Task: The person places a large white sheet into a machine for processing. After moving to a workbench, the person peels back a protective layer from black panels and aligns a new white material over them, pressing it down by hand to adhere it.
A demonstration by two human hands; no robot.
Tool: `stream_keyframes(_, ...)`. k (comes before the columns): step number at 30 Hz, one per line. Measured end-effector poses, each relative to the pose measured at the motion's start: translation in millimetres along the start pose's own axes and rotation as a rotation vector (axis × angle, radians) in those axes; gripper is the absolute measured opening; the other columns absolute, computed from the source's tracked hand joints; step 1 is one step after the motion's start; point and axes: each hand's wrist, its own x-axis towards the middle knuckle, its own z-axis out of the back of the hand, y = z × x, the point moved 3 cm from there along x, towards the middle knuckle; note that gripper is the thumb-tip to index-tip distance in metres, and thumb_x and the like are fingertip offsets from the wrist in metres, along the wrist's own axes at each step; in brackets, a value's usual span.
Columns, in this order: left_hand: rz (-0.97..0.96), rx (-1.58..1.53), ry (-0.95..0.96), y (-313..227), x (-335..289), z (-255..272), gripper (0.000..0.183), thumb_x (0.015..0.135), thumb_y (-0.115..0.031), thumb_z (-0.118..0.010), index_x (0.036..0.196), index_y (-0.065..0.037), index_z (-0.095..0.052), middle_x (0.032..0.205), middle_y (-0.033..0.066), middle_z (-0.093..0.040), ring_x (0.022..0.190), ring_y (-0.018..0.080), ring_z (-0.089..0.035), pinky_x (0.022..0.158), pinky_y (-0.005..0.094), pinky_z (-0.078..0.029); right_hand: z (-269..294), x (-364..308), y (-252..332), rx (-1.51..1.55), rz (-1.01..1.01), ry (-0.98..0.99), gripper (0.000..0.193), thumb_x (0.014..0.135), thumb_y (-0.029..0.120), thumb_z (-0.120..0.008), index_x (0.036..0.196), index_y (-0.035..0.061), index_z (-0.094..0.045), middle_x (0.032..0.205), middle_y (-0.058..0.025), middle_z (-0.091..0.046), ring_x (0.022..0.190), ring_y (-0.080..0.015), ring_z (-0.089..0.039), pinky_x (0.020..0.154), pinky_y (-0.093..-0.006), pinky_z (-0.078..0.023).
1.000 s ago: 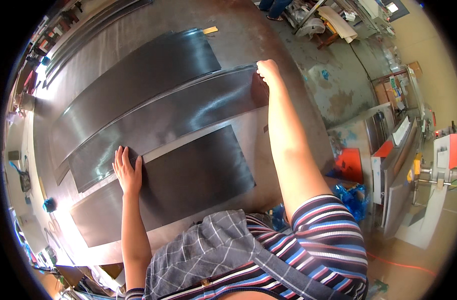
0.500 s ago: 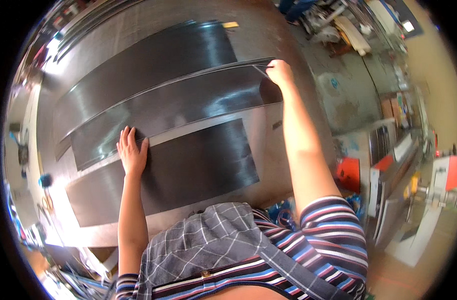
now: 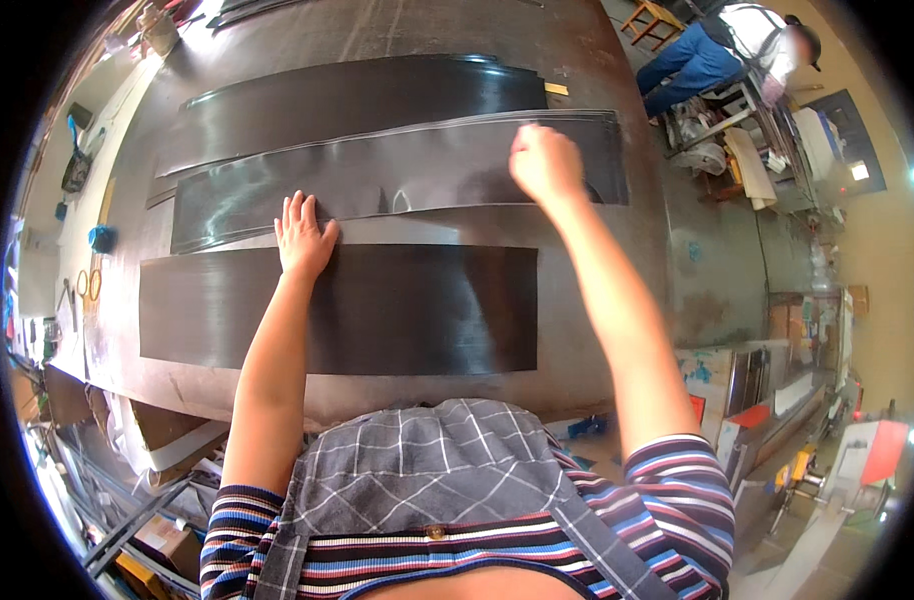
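Here, a bare left hand (image 3: 305, 235) and a bare right hand (image 3: 547, 165) met a stack of long, thin, glossy dark-grey sheets (image 3: 427, 170)

Starting at the left, scissors with orange-yellow looped handles (image 3: 89, 285) lay near a small blue roundish object (image 3: 102, 239) at the side of a broad, worn, brown-grey table (image 3: 597, 300). Next, the stack ran crosswise, between a long black sheet (image 3: 377, 95) farther off and a flat, dark brown-black rectangular sheet (image 3: 427, 305) nearer the body. This spacing seemed to leave each within reach.

The left hand lay palm down on the stack's near edge, fingers spread and gripping nothing, probably steadying it. The right hand was above the stack, toward its right end; its reach was perhaps meant for the layered far edge. Beyond that hand sat a small flat yellow piece (image 3: 556, 89), and at the upper right a person in blue trousers (image 3: 697, 60) bent over cluttered shelving.

The right hand's fingers looked curled, but its own back and some blur covered them: whether it was clenched, pinching something or touching the stack, I cannot tell. The number of sheets and their material were unclear. The left forearm crossed part of the rectangular sheet, and the picture's dark round rim cut off the surroundings.
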Motion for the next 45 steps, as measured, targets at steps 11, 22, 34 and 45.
stream_keyframes(11,0.081,-0.028,-0.095,-9.1,18.4,-28.1,0.074,0.081,-0.035,-0.062,0.142,-0.008,-0.031,0.151,0.0145,-0.025,0.143,0.0312,-0.015,0.115,0.0488,-0.016,162.9,14.1,173.3,0.238,0.282,-0.331,0.006,0.073,0.008,-0.061,0.068,0.0066,-0.059,0.07,-0.0134,-0.062,0.065,-0.0261,-0.061,0.06,-0.0365,-0.047)
stream_keyframes(22,-0.532,-0.345,-0.261,-135.3,-33.3,-49.0,0.06,0.082,-0.027,-0.065,0.133,-0.003,-0.043,0.138,0.0193,-0.043,0.131,0.0333,-0.037,0.109,0.0463,-0.028,241.1,109.7,158.9,-0.028,0.307,-0.575,0.011,0.073,0.01,-0.057,0.073,0.0005,-0.063,0.073,-0.0215,-0.063,0.069,-0.0312,-0.063,0.066,-0.0402,-0.049)
stream_keyframes(34,-0.139,-0.335,0.202,-25.0,42.2,9.1,0.056,0.087,-0.034,-0.056,0.132,-0.003,-0.046,0.137,0.0132,-0.047,0.132,0.0288,-0.037,0.112,0.0404,-0.024,359.6,-28.1,-119.7,0.185,-0.15,-1.002,0.017,0.079,0.007,-0.057,0.095,0.0009,-0.061,0.089,-0.005,-0.057,0.082,-0.0151,-0.053,0.077,-0.028,-0.042)
stream_keyframes(45,-0.321,-2.994,0.09,32.0,-0.3,-22.8,0.042,0.101,-0.034,-0.035,0.127,-0.004,-0.048,0.113,0.0124,-0.06,0.112,0.0243,-0.054,0.104,0.0416,-0.037,46.1,-232.7,-136.5,1.107,-0.822,0.508,0.018,0.071,0.005,-0.052,0.087,0.0046,-0.06,0.079,-0.0004,-0.056,0.068,-0.0096,-0.05,0.063,-0.0232,-0.042)
